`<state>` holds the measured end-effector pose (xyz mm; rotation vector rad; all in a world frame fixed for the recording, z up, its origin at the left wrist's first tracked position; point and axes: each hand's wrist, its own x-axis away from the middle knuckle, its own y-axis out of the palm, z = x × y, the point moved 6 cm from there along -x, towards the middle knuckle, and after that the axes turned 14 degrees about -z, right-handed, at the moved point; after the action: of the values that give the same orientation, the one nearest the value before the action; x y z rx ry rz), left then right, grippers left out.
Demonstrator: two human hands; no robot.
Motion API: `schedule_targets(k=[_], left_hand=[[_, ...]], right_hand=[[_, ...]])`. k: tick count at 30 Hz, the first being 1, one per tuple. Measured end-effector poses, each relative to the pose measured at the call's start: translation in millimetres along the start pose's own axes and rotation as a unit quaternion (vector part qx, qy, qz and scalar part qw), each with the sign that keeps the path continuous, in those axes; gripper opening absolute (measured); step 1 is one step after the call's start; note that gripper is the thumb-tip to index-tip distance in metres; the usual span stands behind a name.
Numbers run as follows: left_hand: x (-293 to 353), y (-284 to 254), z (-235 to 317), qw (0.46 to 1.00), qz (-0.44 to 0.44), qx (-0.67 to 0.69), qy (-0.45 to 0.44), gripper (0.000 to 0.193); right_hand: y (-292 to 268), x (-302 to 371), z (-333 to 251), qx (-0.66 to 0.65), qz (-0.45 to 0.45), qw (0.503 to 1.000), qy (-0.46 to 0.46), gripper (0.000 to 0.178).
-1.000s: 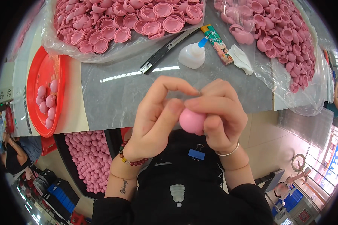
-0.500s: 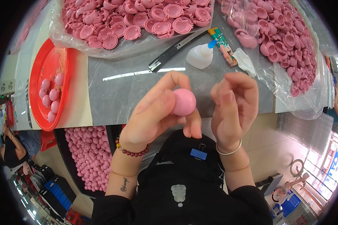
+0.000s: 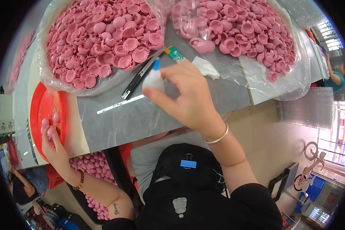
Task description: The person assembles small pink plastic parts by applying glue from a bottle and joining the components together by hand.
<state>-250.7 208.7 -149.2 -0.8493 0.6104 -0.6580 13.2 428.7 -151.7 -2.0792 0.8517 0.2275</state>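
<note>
Half a second earlier both hands met near the chest, the left pinching a pink ball; now they are spread well apart. At far left, the left hand [image 3: 53, 147] has dropped to the red tray [image 3: 36, 115], fingers curled over the pink balls [image 3: 46, 124] lying in it; whether it grips one or merely rests on them cannot be told. Below the tray, a bin of more pink balls [image 3: 90, 168] sits under the worktop [image 3: 115, 119]. On the far left of the worktop lies a clear bag of pink half-shells [image 3: 103, 42]. A black utility knife [image 3: 136, 80] lies just right of it, touching the bag's edge. At centre, the right hand [image 3: 184, 96] has reached forward and closes thumb and fingers on a small white squeeze bottle [image 3: 154, 78] with a blue tip, standing on the worktop beside the knife. Just beyond it are a small green packet [image 3: 175, 53] and a crumpled white tissue [image 3: 205, 67]. A second bag of half-shells [image 3: 241, 30] fills the far right.
</note>
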Motion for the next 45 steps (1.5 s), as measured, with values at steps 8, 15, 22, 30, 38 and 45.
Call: schedule_targets(k=[8, 15, 22, 30, 38, 45], left_hand=[[37, 66, 126, 0.873, -0.087, 0.451, 0.164, 0.041], [64, 117, 139, 0.743, -0.208, 0.636, 0.005, 0.045], [107, 147, 179, 0.730, -0.319, 0.600, 0.072, 0.042], [112, 230, 218, 0.756, -0.510, 0.318, 0.258, 0.029], [114, 371, 197, 0.800, -0.473, 0.232, 0.287, 0.034], [120, 385, 194, 0.790, -0.500, 0.233, 0.269, 0.031]], right_hand=[[17, 14, -41, -0.286, -0.139, 0.946, 0.059, 0.031], [-19, 0, -21, 0.107, -0.011, 0.994, -0.016, 0.025], [-7, -15, 20, 0.374, -0.095, 0.921, -0.049, 0.013], [-59, 1, 12, 0.179, -0.001, 0.980, -0.091, 0.014], [-141, 225, 91, -0.324, 0.367, 0.855, 0.170, 0.036], [30, 318, 194, -0.336, 0.231, 0.755, 0.514, 0.044]])
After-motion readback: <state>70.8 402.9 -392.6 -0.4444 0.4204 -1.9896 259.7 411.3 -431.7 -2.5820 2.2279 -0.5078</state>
